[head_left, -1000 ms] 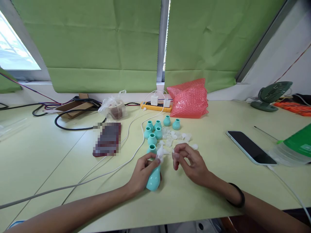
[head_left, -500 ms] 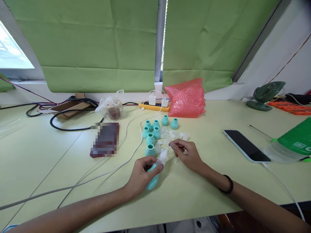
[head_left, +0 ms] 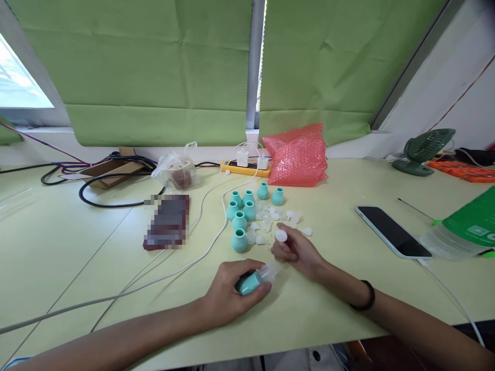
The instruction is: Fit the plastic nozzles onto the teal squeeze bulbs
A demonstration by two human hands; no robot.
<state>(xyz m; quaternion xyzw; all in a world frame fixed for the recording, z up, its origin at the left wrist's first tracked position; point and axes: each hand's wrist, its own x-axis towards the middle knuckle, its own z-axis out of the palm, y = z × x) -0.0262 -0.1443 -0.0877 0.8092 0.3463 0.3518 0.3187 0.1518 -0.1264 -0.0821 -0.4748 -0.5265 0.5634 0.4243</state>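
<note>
My left hand (head_left: 232, 288) is wrapped around a glossy turquoise bulb (head_left: 249, 283), thumb on one side and fingers on the other. The bulb lies tilted in my grip just above the near part of the tabletop (head_left: 328, 319), with a translucent plastic nozzle (head_left: 268, 273) at its end pointing to the right. My right hand (head_left: 299, 253) pinches a small white disc (head_left: 281, 236) by its fingertips, its round face turned toward me; the other fingers curl in beneath it. The two hands are near each other but apart. A black band (head_left: 365, 296) circles my right wrist.

Beyond my hands, eight turquoise vase-shaped pieces (head_left: 240, 221) stand upright with their open necks up, most of them clustered on the left and two set slightly apart at the back right. Just beside them lies a loose scatter of clear and white plastic bits (head_left: 266, 222). Farther back, a red bubble-wrap bag (head_left: 297, 159) rests next to a yellow power strip (head_left: 228, 167).
</note>
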